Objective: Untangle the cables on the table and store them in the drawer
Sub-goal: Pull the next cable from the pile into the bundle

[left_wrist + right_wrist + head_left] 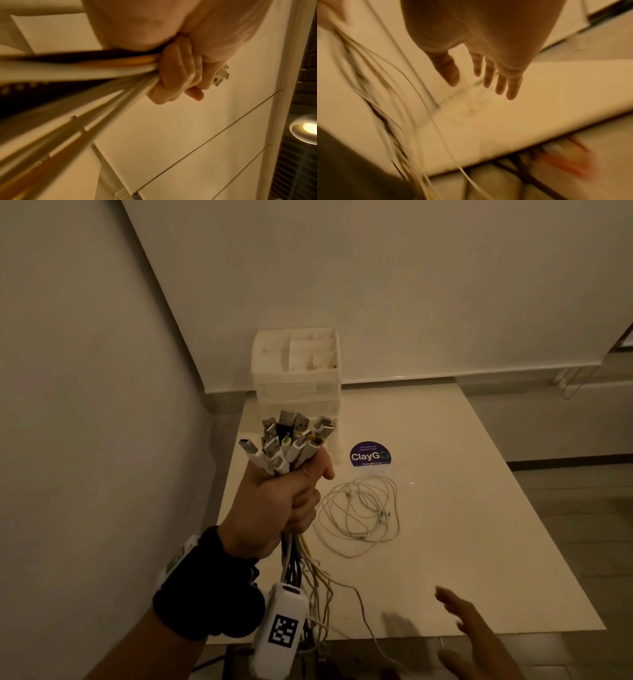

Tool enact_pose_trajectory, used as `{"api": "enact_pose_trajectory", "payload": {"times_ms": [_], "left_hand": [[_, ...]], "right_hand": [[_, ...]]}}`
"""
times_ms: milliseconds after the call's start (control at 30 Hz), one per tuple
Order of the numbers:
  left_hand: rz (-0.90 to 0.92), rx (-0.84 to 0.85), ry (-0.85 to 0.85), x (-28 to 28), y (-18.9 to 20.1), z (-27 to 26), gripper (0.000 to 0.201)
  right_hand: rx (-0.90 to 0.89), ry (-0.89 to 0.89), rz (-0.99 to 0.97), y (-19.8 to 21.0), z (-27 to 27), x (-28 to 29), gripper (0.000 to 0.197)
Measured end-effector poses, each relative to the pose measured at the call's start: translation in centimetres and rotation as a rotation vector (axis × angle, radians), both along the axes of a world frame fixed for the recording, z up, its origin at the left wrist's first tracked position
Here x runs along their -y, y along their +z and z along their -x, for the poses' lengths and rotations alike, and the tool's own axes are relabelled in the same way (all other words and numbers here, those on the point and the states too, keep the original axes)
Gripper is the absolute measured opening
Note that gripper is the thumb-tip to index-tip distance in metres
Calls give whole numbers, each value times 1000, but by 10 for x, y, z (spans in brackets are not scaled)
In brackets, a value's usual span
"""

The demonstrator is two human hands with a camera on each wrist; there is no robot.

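Observation:
My left hand (284, 501) is raised above the table's left side, fingers curled tightly round a bundle of cables (291, 445) whose USB plugs fan out above the fist. Their white, yellow and black cords (308, 587) hang below the fist past the table's front edge. In the left wrist view the fingers (176, 75) clamp the same cords (102, 67). A tangled thin white cable (359, 515) lies loose on the table. My right hand (469, 628) hovers over the front edge with straight, spread fingers (488, 75), holding nothing. The white drawer organiser (296, 371) stands at the back.
A round blue ClayGo sticker (370, 455) lies on the white table (479, 508) between the organiser and the loose cable. A wall runs close along the left. Another table's edge and metal legs (568, 381) show at the far right.

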State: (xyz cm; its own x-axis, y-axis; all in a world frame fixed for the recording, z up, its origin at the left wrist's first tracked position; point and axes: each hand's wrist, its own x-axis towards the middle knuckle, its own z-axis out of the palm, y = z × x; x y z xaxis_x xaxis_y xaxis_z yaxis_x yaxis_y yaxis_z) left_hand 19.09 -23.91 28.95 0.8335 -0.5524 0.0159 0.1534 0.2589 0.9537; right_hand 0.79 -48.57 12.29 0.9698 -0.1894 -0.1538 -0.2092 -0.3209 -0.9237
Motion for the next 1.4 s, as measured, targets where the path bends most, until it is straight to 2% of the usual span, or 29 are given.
{"api": "enact_pose_trajectory", "payload": {"times_ms": [33,67,100,133,167,200,233,267,333,433,533,600,667,700,767,867,1100,1167,1200,1233,1300,1333,1400], "left_hand": [[11,-5,2,3,0,3,23],[21,-11,6,6,-1,8,23],[33,-14,5,9,-1,13,24],[44,-8,-1,12,0,17,24],[53,3,-9,15,1,22,25],[52,19,-14,17,3,26,25],[42,40,-11,18,5,28,25],[31,62,-3,18,8,28,24],[45,66,16,11,16,26,24],[154,34,65,-7,35,13,24],[216,92,116,-23,51,1,25],[218,110,132,-26,59,-2,24],[221,135,119,-26,65,-2,24],[222,153,101,-25,67,-1,25],[211,186,79,-22,69,1,25],[149,191,83,-13,64,8,24],[122,82,109,-2,42,8,24],[133,65,132,0,40,5,25],[139,62,141,1,39,4,25],[143,63,148,2,38,3,25],[138,68,163,5,36,0,25],[135,69,172,7,36,-2,25],[131,60,189,11,34,-5,25]], "right_hand": [[10,156,27,22,-15,-27,66],[67,231,83,35,-28,-44,78],[63,334,84,43,-44,-65,85],[113,416,64,53,-58,-85,84],[182,444,43,63,-74,-103,74],[216,451,20,69,-87,-117,54],[220,448,-11,72,-96,-131,30],[179,444,-47,72,-103,-140,14],[146,427,-70,61,-109,-146,30],[61,448,-62,32,-108,-143,37],[-119,392,-72,-1,-99,-139,42],[-193,366,-114,-18,-97,-139,45],[-246,417,-88,-32,-95,-141,45],[-268,440,-81,-40,-93,-140,52],[-286,396,-73,-62,-91,-136,66],[-348,352,-67,-85,-91,-128,66],[-382,448,113,-71,-83,-114,59],[-347,503,111,-65,-82,-103,43],[-358,530,95,-58,-80,-97,23],[-360,579,70,-55,-79,-88,13],[-421,699,72,-47,-85,-61,58],[-475,751,83,-41,-92,-46,64],[-503,750,181,-35,-114,-17,56]]}}
